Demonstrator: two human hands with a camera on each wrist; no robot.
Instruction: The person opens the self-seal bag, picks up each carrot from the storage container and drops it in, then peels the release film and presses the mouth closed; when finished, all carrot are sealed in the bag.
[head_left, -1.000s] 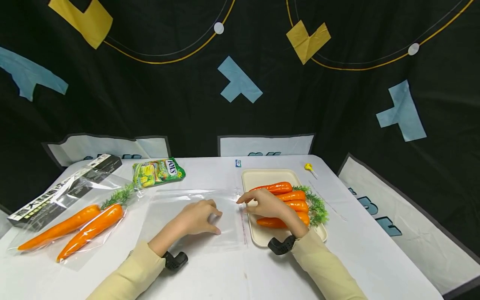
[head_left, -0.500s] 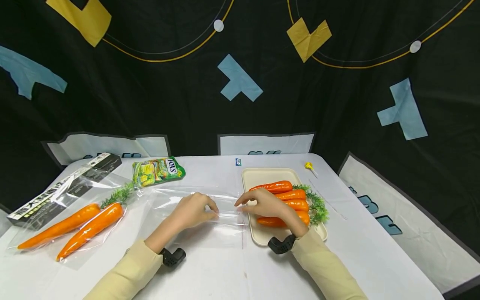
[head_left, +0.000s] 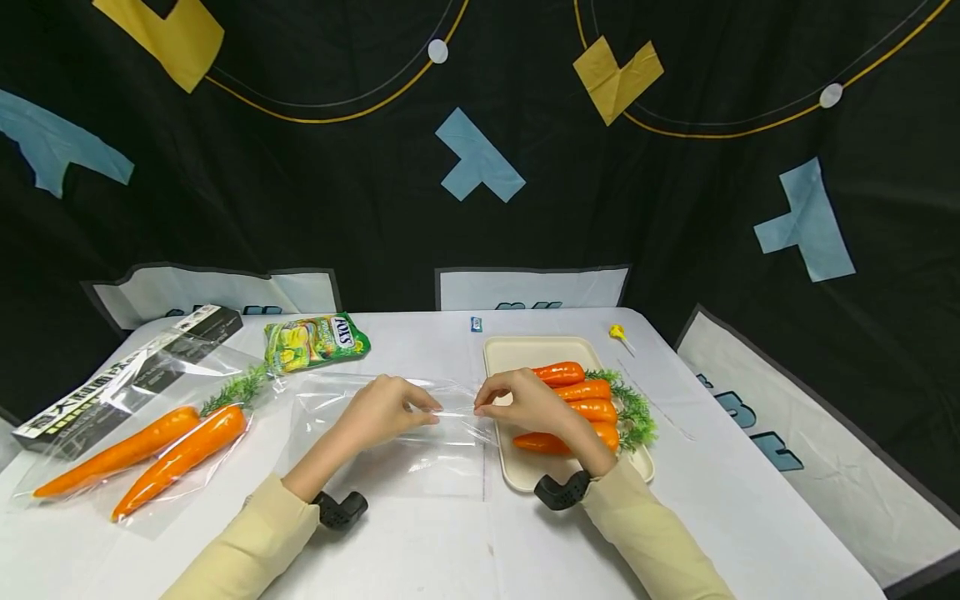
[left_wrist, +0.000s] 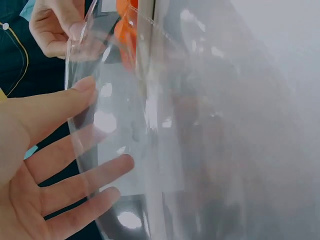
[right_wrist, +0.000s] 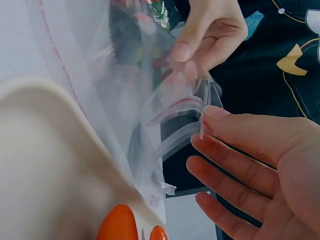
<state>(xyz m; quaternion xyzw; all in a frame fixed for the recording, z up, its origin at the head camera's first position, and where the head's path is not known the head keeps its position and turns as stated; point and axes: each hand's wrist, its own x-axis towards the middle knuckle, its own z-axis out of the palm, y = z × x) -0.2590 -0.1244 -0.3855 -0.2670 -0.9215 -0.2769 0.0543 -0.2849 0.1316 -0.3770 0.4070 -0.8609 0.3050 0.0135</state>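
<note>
A clear zip bag [head_left: 390,442] lies on the white table [head_left: 450,550], its right-hand mouth lifted off the surface. My left hand [head_left: 416,408] pinches one lip of the mouth and my right hand [head_left: 491,402] pinches the other, fingertips a few centimetres apart. In the left wrist view my left hand [left_wrist: 65,150] has its thumb on the film [left_wrist: 165,130] and its fingers behind it. In the right wrist view my right hand [right_wrist: 235,145] holds the red-lined zip strip [right_wrist: 175,112]. Just behind my right hand, several orange carrots [head_left: 588,400] lie on a cream tray [head_left: 517,354].
A second clear bag with two carrots [head_left: 150,450] lies at the left, beside a long black-and-white box [head_left: 112,383]. A green candy packet [head_left: 315,342] sits behind the bag. A small yellow item [head_left: 617,333] and a tiny blue item [head_left: 476,325] lie near the table's back edge.
My left hand went from resting flat on the bag to pinching its edge. Both hands have risen, lifting the bag's mouth off the table.
</note>
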